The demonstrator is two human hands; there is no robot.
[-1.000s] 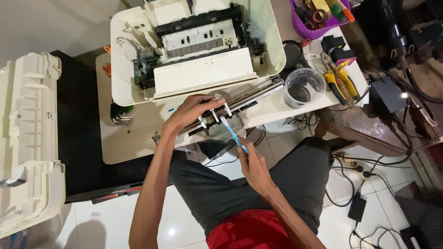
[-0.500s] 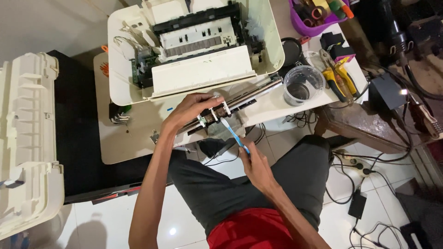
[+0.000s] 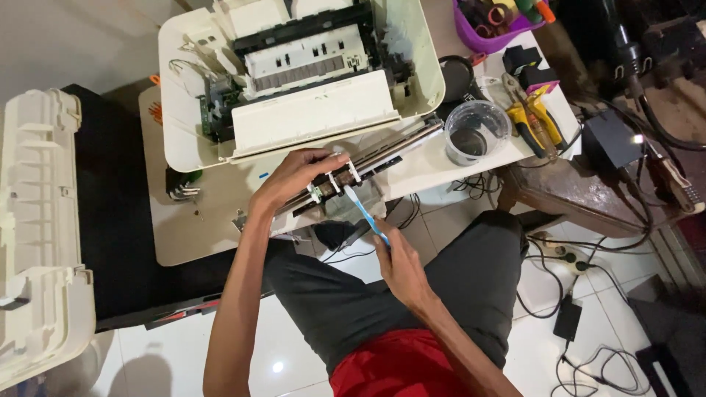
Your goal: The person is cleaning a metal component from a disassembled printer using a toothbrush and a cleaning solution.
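We see little change. Our right hand (image 3: 399, 266) has edged the blue toothbrush (image 3: 365, 215) so its head now sits against the white clips of the roller bar (image 3: 368, 162), a touch nearer than a second ago. Our left hand (image 3: 294, 179) has shifted its fingers (image 3: 323, 156) slightly along that bar. The view itself has drifted a little.

glossy white tiled floor (image 3: 169, 353) with lamp glare; small cream desk (image 3: 198, 235) at centre; dark wooden table (image 3: 581, 195) off desk's right edge; black cables (image 3: 581, 309) tangled on floor; grey wall (image 3: 73, 44) upper left.
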